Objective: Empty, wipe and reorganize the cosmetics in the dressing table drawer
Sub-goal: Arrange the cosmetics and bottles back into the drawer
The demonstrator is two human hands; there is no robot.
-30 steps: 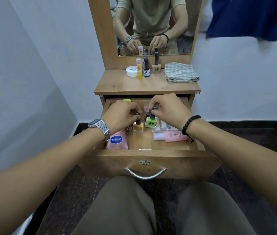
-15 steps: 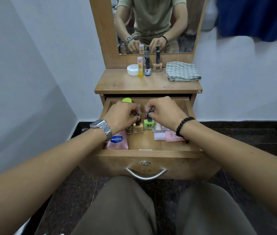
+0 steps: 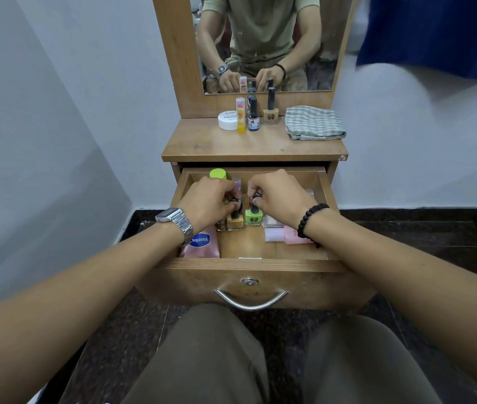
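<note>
- An open wooden drawer of a dressing table, seen from above, with both hands inside it.
- The left hand pinches the black cap of a yellow-orange nail polish bottle standing upright mid-drawer.
- The right hand pinches the black cap of a green nail polish bottle just beside it.
- A pink Vaseline tube lies at the drawer's front left; a pink bottle lies on its side at the right.
- On the tabletop stand a white jar, three small bottles and a folded checked cloth.
</note>
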